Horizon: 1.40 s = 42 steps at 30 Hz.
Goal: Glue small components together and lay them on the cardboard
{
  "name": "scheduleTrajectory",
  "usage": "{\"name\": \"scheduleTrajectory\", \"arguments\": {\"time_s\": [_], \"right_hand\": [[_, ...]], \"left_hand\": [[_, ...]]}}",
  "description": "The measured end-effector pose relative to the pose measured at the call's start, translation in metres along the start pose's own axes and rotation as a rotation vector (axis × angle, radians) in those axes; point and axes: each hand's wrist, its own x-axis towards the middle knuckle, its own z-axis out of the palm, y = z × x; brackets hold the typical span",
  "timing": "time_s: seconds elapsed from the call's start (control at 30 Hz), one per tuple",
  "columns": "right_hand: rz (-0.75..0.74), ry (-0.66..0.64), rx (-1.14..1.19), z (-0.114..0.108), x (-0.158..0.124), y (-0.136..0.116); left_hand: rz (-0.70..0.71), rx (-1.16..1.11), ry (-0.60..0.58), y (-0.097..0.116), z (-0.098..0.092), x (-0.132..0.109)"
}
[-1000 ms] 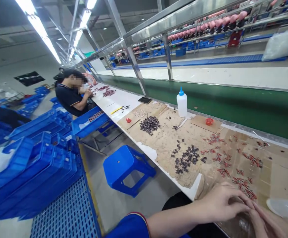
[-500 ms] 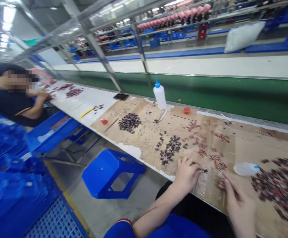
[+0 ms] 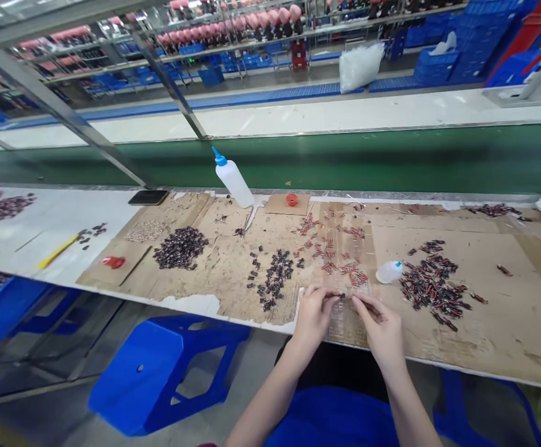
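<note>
My left hand (image 3: 314, 310) is closed in a pinch on a small dark part (image 3: 342, 296) above the cardboard near the table's front edge. Facing it, my right hand (image 3: 382, 326) has thumb and forefinger pressed together just right of that part; whatever lies between them is too small to make out. Beyond my hands are scattered small red pieces (image 3: 328, 251). Left of them is a loose heap of small dark parts (image 3: 276, 276). A small white bottle (image 3: 389, 272) lies beside a pile of dark-and-red parts (image 3: 433, 282) on the right.
A white squeeze bottle (image 3: 235, 183) with a blue nozzle stands at the back, near a red cap (image 3: 291, 200) and a phone (image 3: 148, 197). Another dark heap (image 3: 181, 248) and a yellow-handled tool (image 3: 58, 251) lie leftward. A blue stool (image 3: 140, 369) is below the table's edge.
The view has swung to the right, and the co-worker at the left is out of sight. My right hand has come up close to my left, their fingertips now nearly meeting at the dark part.
</note>
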Motion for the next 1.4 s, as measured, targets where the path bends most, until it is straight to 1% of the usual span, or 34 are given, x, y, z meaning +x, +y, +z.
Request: {"name": "scheduleTrajectory", "arguments": {"time_s": [0.07, 0.2, 0.5, 0.67, 0.87, 0.97, 1.1, 1.2, 1.27, 1.33, 1.4], "right_hand": [[0.011, -0.019, 0.034, 0.002, 0.000, -0.001], [0.039, -0.048, 0.079, 0.005, 0.000, -0.004], [0.054, -0.058, 0.060, 0.005, -0.002, -0.012], [0.071, -0.047, 0.040, 0.005, 0.000, -0.014], [0.014, -0.075, -0.028, 0.002, 0.001, -0.017], [0.011, -0.079, -0.036, 0.000, 0.001, -0.019], [0.057, -0.108, -0.014, -0.003, 0.003, -0.022], [0.109, -0.124, 0.019, -0.005, 0.006, -0.022], [0.108, -0.132, 0.026, -0.005, 0.007, -0.021], [0.076, -0.133, 0.019, -0.006, 0.007, -0.019], [0.042, -0.124, 0.006, -0.005, 0.005, -0.017]], "left_hand": [[0.027, -0.063, 0.012, 0.003, -0.001, -0.001], [0.085, -0.114, -0.001, 0.007, -0.005, -0.003], [0.067, -0.240, -0.032, 0.007, -0.009, -0.004], [0.094, -0.220, -0.025, 0.006, -0.008, -0.003], [0.127, -0.206, -0.038, 0.006, -0.009, -0.003], [0.164, -0.207, -0.044, 0.006, -0.010, -0.004], [0.190, -0.226, -0.081, 0.005, -0.012, -0.003], [0.243, -0.170, -0.092, 0.003, -0.014, -0.002], [0.279, -0.142, -0.095, 0.003, -0.014, -0.002], [0.274, -0.160, -0.109, 0.003, -0.015, -0.001], [0.234, -0.207, -0.127, 0.004, -0.017, 0.000]]}}
